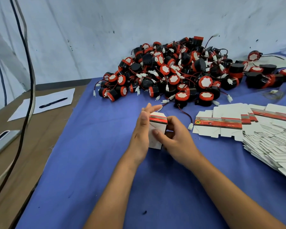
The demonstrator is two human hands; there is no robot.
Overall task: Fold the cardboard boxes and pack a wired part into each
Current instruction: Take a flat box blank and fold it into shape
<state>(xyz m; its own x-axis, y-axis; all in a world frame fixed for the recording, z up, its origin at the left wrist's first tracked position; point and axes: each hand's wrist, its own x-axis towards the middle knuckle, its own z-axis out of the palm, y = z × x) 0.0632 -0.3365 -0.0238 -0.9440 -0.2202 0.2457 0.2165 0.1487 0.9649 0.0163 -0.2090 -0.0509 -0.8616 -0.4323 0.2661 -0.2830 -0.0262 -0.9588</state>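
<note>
Between both hands, upright: folded box (157, 131). Left hand (141, 134) flat against its left side, fingers straight; right hand (172, 138) curled round its right, thumb on near face.

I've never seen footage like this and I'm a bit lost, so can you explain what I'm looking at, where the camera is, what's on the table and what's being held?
There is no machine here. One camera worn on a person's head looks forward and down at their two bare hands. The left hand lies flat, its fingers straight, against the side of a small cardboard box, while the right hand curls round it from the other side. They work over a blue cloth. Behind lies a heap of black and red wired parts. To the right are flat unfolded boxes. On the left, a pen rests on a sheet of paper.
</note>
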